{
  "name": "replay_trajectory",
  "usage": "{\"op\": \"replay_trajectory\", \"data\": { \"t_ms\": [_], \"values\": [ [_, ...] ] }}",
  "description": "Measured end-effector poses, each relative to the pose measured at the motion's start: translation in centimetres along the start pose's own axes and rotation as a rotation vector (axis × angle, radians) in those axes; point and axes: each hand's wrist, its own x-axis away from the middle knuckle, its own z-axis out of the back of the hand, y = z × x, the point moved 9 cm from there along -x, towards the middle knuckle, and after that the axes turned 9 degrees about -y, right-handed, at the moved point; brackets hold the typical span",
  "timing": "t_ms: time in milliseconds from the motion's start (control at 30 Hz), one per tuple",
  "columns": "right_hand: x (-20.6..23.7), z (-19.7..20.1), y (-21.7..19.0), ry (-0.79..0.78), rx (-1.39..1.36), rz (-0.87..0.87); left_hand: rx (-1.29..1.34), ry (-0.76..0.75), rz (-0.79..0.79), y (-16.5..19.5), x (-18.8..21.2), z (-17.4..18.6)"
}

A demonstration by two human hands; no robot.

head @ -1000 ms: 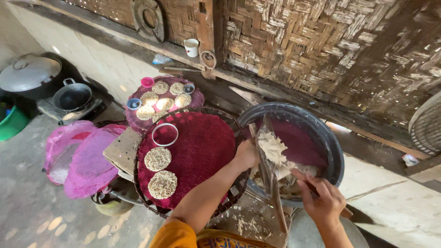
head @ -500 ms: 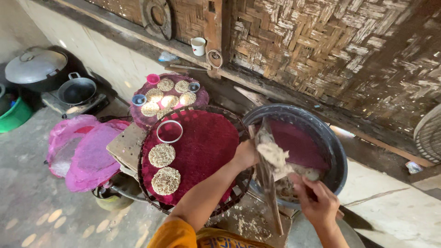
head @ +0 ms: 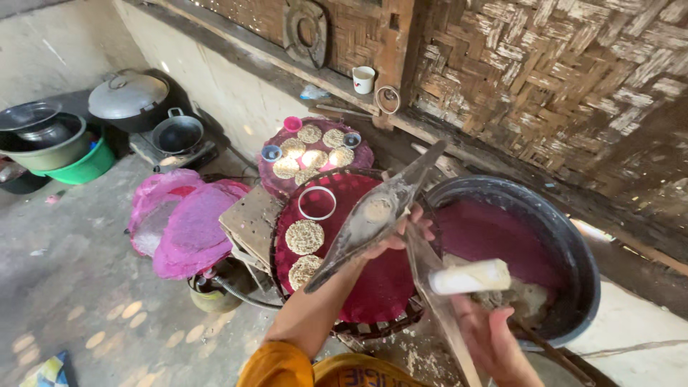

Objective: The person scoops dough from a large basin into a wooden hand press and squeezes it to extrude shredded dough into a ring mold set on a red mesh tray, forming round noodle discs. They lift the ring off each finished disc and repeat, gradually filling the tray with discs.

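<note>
Since half a second ago the left hand (head: 398, 233) has lifted its long wooden paddle (head: 373, 215) up off the big bowl, so the blade now slants across the red mat (head: 373, 287) with a small lump of pale dough on it. That hand's fingers are curled around the paddle's middle. The right hand (head: 494, 340) has risen too, and it grips a second flat stick (head: 438, 301) (fingers wrapped, thumb side up) whose tip carries a white roll of dough (head: 469, 276) above the dark bowl (head: 566, 236).

On the red mat lie two round flat cakes (head: 304, 236) and one metal ring (head: 317, 203). The farther round tray (head: 362, 154) holds about six cakes, with two small blue cups and one pink cup at its edge. Two pink mesh covers (head: 190, 229) rest on the floor at the left. Beyond them sit one lidded pot (head: 129, 97), one small black pan (head: 175, 132) and one green basin (head: 89, 165). A white mug (head: 363, 79) stands on the wall ledge.
</note>
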Motion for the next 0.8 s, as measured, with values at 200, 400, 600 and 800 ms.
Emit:
{"op": "replay_trajectory", "data": {
  "t_ms": [200, 400, 600, 800],
  "values": [
    [-7.4, -16.6, -0.2, -0.406, -0.62, 0.165, -0.421, 0.307, 0.207, 11.0, 9.1, -3.7],
    [-21.1, -24.9, 0.4, -0.127, -0.291, 0.166, -1.58, 0.066, 0.37, 28.0, 18.8, -4.0],
    [-39.3, -36.0, 5.8, 0.045, -0.328, 0.059, -1.597, 0.117, 0.488, 47.8, 26.0, 0.5],
    [-55.4, -50.7, 5.3, -0.196, -0.114, 0.181, -1.921, 0.03, 0.317, 68.1, 31.3, 2.9]
  ]
}}
